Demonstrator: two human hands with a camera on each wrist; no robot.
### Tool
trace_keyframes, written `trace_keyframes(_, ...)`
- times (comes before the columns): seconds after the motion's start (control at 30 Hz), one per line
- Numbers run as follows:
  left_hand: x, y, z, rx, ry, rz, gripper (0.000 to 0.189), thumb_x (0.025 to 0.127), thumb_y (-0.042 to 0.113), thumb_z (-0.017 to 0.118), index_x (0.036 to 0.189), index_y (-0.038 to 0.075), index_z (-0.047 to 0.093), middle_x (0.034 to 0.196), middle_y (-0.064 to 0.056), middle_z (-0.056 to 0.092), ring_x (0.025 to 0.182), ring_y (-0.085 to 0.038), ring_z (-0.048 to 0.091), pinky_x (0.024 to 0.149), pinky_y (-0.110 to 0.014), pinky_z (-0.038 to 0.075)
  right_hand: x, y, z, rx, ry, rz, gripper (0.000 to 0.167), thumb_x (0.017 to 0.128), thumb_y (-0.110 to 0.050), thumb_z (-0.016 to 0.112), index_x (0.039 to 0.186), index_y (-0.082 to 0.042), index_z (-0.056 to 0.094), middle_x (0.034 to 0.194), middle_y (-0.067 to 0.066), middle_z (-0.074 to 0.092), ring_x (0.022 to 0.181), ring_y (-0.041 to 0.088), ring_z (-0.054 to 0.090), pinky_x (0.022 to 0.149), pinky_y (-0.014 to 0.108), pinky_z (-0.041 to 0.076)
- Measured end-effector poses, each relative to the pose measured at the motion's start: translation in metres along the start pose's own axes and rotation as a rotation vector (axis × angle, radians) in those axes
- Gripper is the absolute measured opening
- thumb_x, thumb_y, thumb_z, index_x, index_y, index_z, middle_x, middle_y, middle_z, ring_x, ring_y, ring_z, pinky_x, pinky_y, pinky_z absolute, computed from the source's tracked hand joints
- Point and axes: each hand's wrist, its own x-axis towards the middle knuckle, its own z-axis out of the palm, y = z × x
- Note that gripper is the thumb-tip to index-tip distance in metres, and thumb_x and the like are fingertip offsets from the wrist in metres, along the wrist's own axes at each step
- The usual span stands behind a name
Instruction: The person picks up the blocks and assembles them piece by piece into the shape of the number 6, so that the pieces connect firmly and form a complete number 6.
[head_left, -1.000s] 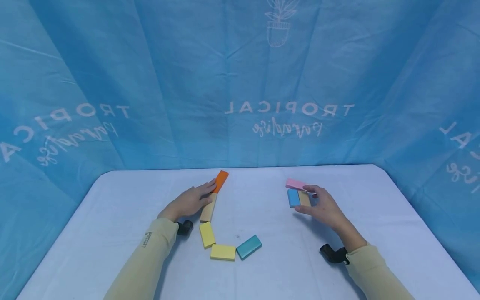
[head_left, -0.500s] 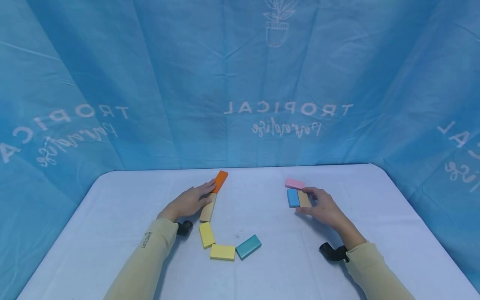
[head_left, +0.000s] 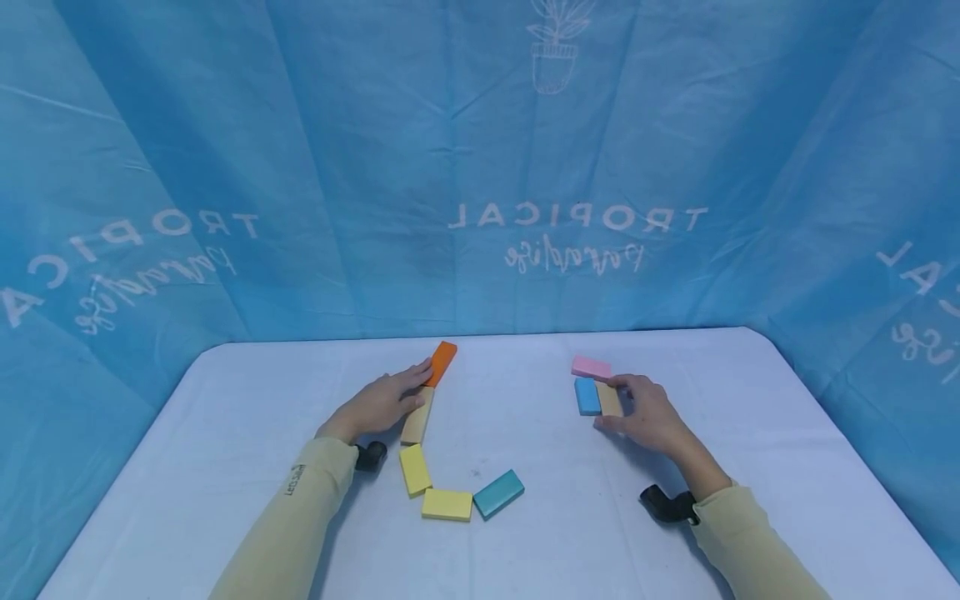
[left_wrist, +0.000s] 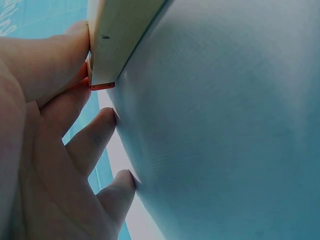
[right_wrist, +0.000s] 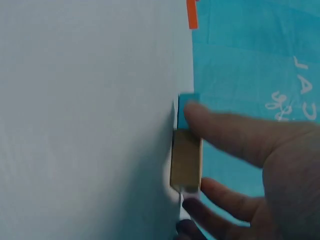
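Observation:
In the head view my left hand (head_left: 378, 404) rests with extended fingers along an orange block (head_left: 442, 362) and a beige wooden block (head_left: 417, 417), which lie end to end. Its thumb touches the beige block's side in the left wrist view, and two other fingertips reach the tabletop. My right hand (head_left: 651, 418) holds a tan wooden block (head_left: 609, 399) by its two ends, thumb at the near end and index finger at the far end. This block lies side by side with a blue block (head_left: 587, 397). Just behind them is a pink block (head_left: 591, 367).
Two yellow blocks (head_left: 446, 505) and a teal block (head_left: 498, 494) continue the curved row from the beige block toward the near side. A white cloth covers the table (head_left: 555, 550). Behind its far edge hangs a blue printed curtain (head_left: 390, 167).
My right thumb has slid slightly right, off the blue block's near corner toward the tan block. The left hand and the row of blocks stay where they were.

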Motion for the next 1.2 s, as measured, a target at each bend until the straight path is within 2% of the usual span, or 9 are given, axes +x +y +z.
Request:
trace_keyframes(0.13, 0.0, 0.001, 0.0, 0.005, 0.01, 0.022, 0.056, 0.106, 0.019, 0.053, 0.157, 0.005, 0.033, 0.164, -0.014, 0.025, 0.149, -0.037, 0.027, 0.12, -0.059, 0.019, -0.003, -0.002, -0.004, -0.028, -0.012, 0.024, 0.076, 0.082, -0.028, 0.084, 0.143, 0.001, 0.047, 0.143, 0.028, 0.046, 0.13, 0.045, 0.042, 0.106, 0.064, 0.04)
trace_keyframes(0.37, 0.002, 0.001, 0.001, 0.006, 0.014, 0.025, 0.057, 0.106, 0.02, 0.053, 0.157, 0.006, 0.033, 0.164, -0.013, 0.025, 0.149, -0.036, 0.026, 0.12, -0.059, 0.019, -0.004, -0.002, -0.009, -0.052, -0.016, 0.029, 0.075, 0.083, -0.03, 0.083, 0.141, 0.003, 0.048, 0.14, 0.029, 0.05, 0.126, 0.044, 0.047, 0.105, 0.062, 0.042)
trace_keyframes(0.63, 0.004, 0.003, 0.002, -0.013, 0.008, 0.015, 0.057, 0.106, 0.021, 0.053, 0.157, 0.007, 0.033, 0.165, -0.011, 0.024, 0.149, -0.035, 0.026, 0.121, -0.058, 0.018, -0.005, -0.003, -0.016, -0.046, 0.02, 0.046, 0.075, 0.082, -0.032, 0.084, 0.14, 0.001, 0.05, 0.134, 0.028, 0.053, 0.116, 0.041, 0.052, 0.095, 0.058, 0.05)
trace_keyframes(0.93, 0.003, 0.003, -0.002, 0.014, -0.006, 0.033, 0.057, 0.106, 0.02, 0.052, 0.157, 0.005, 0.032, 0.164, -0.014, 0.024, 0.149, -0.037, 0.026, 0.12, -0.058, 0.022, -0.009, -0.013, -0.025, -0.009, 0.037, -0.035, 0.072, 0.084, -0.031, 0.082, 0.14, 0.001, 0.051, 0.137, 0.023, 0.055, 0.121, 0.04, 0.052, 0.094, 0.056, 0.051)
trace_keyframes(1.07, 0.001, 0.003, -0.009, 0.022, -0.021, 0.024, 0.058, 0.106, 0.018, 0.053, 0.157, 0.005, 0.031, 0.164, -0.015, 0.025, 0.148, -0.038, 0.027, 0.118, -0.055, 0.028, -0.011, -0.027, -0.031, 0.004, 0.033, -0.067, 0.071, 0.084, -0.035, 0.081, 0.14, -0.003, 0.052, 0.135, 0.022, 0.056, 0.115, 0.038, 0.055, 0.088, 0.052, 0.054)
trace_keyframes(1.2, 0.001, 0.003, -0.008, 0.009, -0.036, 0.002, 0.058, 0.105, 0.017, 0.054, 0.157, 0.007, 0.032, 0.164, -0.013, 0.025, 0.148, -0.038, 0.027, 0.118, -0.054, 0.028, -0.017, -0.038, -0.035, 0.023, 0.007, -0.066, 0.071, 0.083, -0.037, 0.082, 0.14, -0.006, 0.053, 0.134, 0.023, 0.056, 0.106, 0.036, 0.057, 0.08, 0.046, 0.057)
